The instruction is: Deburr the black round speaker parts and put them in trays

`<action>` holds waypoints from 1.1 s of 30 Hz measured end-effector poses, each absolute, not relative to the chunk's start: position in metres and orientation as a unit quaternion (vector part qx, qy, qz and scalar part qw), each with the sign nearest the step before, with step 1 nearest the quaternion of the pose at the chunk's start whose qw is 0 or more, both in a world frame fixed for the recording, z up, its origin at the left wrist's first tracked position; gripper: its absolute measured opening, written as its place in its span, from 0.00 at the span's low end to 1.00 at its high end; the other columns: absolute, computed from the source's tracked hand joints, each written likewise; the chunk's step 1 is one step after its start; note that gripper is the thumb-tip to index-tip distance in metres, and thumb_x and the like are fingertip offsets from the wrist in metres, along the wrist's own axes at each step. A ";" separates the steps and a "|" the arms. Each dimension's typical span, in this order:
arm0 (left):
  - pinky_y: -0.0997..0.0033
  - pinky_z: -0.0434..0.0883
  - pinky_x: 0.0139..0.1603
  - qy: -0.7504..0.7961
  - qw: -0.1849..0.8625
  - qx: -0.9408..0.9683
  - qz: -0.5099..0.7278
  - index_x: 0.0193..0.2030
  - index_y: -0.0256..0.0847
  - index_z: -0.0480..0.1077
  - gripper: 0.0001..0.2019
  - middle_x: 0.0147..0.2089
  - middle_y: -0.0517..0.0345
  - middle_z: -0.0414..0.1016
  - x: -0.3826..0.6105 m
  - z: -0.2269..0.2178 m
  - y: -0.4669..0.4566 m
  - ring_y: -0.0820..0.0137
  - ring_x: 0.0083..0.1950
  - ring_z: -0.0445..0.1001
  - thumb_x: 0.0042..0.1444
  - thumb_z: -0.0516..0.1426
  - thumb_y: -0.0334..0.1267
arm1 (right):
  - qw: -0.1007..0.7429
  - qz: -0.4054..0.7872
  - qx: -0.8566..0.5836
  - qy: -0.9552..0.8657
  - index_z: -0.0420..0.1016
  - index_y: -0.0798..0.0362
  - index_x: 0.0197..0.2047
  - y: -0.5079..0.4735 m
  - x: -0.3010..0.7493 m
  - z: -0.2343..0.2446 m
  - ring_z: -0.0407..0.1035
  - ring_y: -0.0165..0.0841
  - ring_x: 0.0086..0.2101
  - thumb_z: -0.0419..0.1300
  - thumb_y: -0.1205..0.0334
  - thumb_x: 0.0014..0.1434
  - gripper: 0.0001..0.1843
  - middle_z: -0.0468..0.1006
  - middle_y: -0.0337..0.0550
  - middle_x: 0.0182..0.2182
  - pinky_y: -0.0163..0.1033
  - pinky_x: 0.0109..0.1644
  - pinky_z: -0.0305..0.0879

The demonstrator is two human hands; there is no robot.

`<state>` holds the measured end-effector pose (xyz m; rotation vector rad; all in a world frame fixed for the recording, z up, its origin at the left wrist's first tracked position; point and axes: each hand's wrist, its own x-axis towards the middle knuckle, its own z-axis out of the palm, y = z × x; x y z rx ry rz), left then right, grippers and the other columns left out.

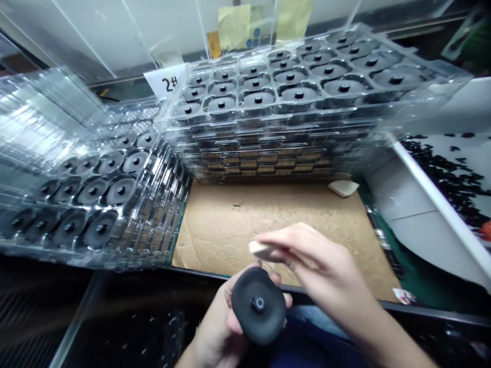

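Observation:
My left hand point(222, 327) grips a black oval disc point(259, 313) with a small hub in its middle, held low near the front edge of the table. Just above the disc, my right hand point(318, 266) pinches a small pale block point(261, 249) between thumb and fingers. Both hands hover over the near edge of a brown cardboard sheet point(230, 220).
A tall stack of clear plastic trays point(287, 148) filled with black discs stands behind the cardboard, with a "2#" label point(169, 82). Another stack of trays point(88, 204) sits at the left. A white bin point(433, 204) of small black parts is at the right. A second pale block point(343, 187) lies by the stack.

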<state>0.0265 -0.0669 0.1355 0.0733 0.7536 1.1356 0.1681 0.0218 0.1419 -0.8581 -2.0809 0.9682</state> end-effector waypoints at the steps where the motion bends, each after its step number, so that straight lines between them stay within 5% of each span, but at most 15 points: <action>1: 0.68 0.73 0.43 0.333 0.779 0.026 0.530 0.43 0.45 0.75 0.27 0.47 0.54 0.76 0.025 0.135 -0.066 0.61 0.45 0.76 0.31 0.70 0.43 | 0.305 0.407 -0.385 -0.770 0.70 0.47 0.49 0.025 0.173 0.131 0.72 0.28 0.33 0.51 0.66 0.63 0.13 0.78 0.38 0.35 0.35 0.38 0.70; 4: 0.68 0.73 0.44 0.299 0.784 0.003 0.544 0.44 0.46 0.75 0.26 0.49 0.53 0.77 0.021 0.132 -0.064 0.59 0.48 0.76 0.34 0.69 0.40 | 0.239 0.428 -0.476 -0.730 0.67 0.50 0.54 0.027 0.186 0.087 0.72 0.29 0.28 0.53 0.60 0.62 0.17 0.76 0.42 0.35 0.35 0.31 0.71; 9: 0.67 0.74 0.44 0.269 0.786 -0.017 0.557 0.47 0.43 0.74 0.27 0.53 0.48 0.75 0.017 0.122 -0.062 0.58 0.50 0.75 0.36 0.68 0.42 | 0.213 0.364 -0.510 -0.750 0.77 0.52 0.39 0.005 0.197 0.033 0.72 0.36 0.40 0.51 0.59 0.62 0.14 0.72 0.48 0.40 0.43 0.43 0.71; 12: 0.66 0.74 0.45 0.270 0.779 -0.033 0.565 0.46 0.44 0.74 0.24 0.53 0.47 0.75 0.017 0.117 -0.062 0.58 0.49 0.76 0.39 0.66 0.43 | 0.198 0.335 -0.526 -0.756 0.75 0.52 0.46 -0.010 0.199 0.027 0.72 0.38 0.42 0.55 0.58 0.58 0.15 0.70 0.51 0.46 0.44 0.41 0.72; 15: 0.66 0.73 0.48 0.286 0.765 -0.049 0.574 0.46 0.45 0.75 0.20 0.52 0.48 0.76 0.017 0.114 -0.063 0.59 0.50 0.76 0.42 0.65 0.42 | 0.190 0.317 -0.530 -0.764 0.73 0.55 0.48 -0.012 0.200 0.026 0.74 0.36 0.33 0.54 0.59 0.58 0.17 0.71 0.52 0.42 0.41 0.32 0.73; 20: 0.64 0.70 0.53 0.311 0.749 -0.057 0.582 0.46 0.43 0.75 0.19 0.51 0.49 0.76 0.022 0.113 -0.062 0.58 0.51 0.74 0.45 0.64 0.39 | 0.223 0.310 -0.524 -0.761 0.71 0.52 0.47 0.008 0.194 0.063 0.74 0.36 0.37 0.49 0.59 0.62 0.15 0.77 0.47 0.38 0.40 0.37 0.72; 22: 0.65 0.69 0.52 0.331 0.734 -0.039 0.592 0.47 0.43 0.74 0.20 0.50 0.50 0.76 0.025 0.113 -0.063 0.60 0.50 0.75 0.44 0.65 0.39 | 0.262 0.308 -0.509 -0.760 0.69 0.50 0.49 0.009 0.185 0.096 0.72 0.35 0.42 0.49 0.60 0.63 0.14 0.76 0.45 0.43 0.37 0.39 0.70; 25: 0.66 0.67 0.54 0.367 0.726 -0.018 0.581 0.47 0.43 0.74 0.19 0.49 0.51 0.77 0.028 0.114 -0.065 0.63 0.50 0.74 0.46 0.64 0.39 | 0.365 0.295 -0.377 -0.798 0.67 0.53 0.50 -0.001 0.166 0.143 0.71 0.33 0.38 0.50 0.68 0.61 0.14 0.76 0.44 0.38 0.37 0.39 0.67; 30: 0.70 0.67 0.50 0.421 0.702 -0.015 0.574 0.43 0.44 0.76 0.22 0.44 0.56 0.79 0.029 0.118 -0.063 0.64 0.47 0.74 0.36 0.69 0.41 | 0.271 0.360 -0.295 -0.843 0.72 0.54 0.42 -0.009 0.146 0.166 0.70 0.30 0.32 0.49 0.74 0.59 0.13 0.78 0.40 0.34 0.37 0.38 0.65; 33: 0.66 0.64 0.55 0.421 0.713 -0.003 0.560 0.41 0.42 0.76 0.20 0.40 0.55 0.79 0.031 0.121 -0.062 0.62 0.49 0.72 0.38 0.68 0.42 | 0.333 0.286 -0.319 -0.840 0.71 0.58 0.45 -0.008 0.145 0.164 0.69 0.33 0.29 0.49 0.72 0.60 0.13 0.77 0.44 0.31 0.40 0.35 0.64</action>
